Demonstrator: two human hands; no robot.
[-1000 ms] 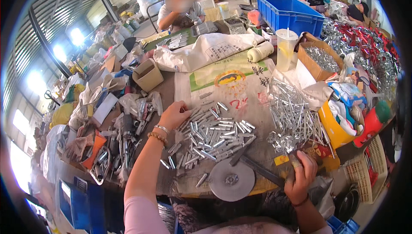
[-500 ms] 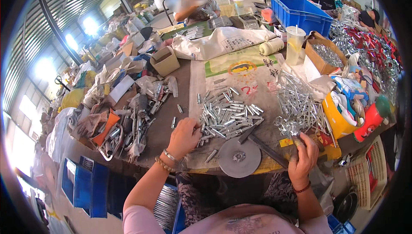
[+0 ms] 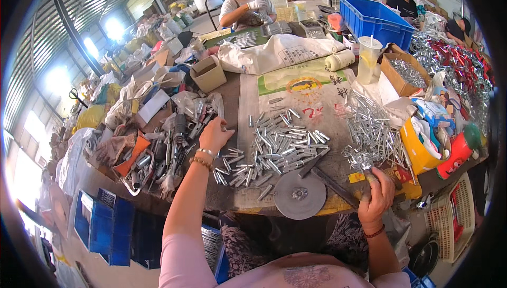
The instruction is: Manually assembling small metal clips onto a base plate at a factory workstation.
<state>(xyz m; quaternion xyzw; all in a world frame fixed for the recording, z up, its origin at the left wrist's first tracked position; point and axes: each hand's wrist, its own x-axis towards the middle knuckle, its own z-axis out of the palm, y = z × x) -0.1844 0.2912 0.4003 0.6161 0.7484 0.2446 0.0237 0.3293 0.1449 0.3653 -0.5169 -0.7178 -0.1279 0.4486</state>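
Beside the left edge of a spread pile of silver metal pins [image 3: 288, 142], my left hand [image 3: 214, 137] reaches over the dark tabletop. Its fingers are curled together, and what they hold, if anything, is hidden. More loose pins [image 3: 231, 158] lie just below that hand. My right hand [image 3: 377, 197] rests at the table's near edge, fingers bent inward, close to a heap of small shiny metal pieces [image 3: 361, 161]. Whether something sits in its grip I cannot make out. Between my hands are a round grey disc [image 3: 301, 203] and a hammer [image 3: 334, 186].
Long thin metal rods [image 3: 372, 121] lie to the right, near a yellow box [image 3: 422, 142] and a lidded cup [image 3: 368, 61]. Tools and scrap [image 3: 158, 156] crowd the left. A blue crate [image 3: 375, 24] stands at the back, and a gloved person [image 3: 247, 10] works opposite.
My left hand has moved away from me and slightly left, off the pile's edge. Pins it covered are now visible. My right hand stays almost where it was.
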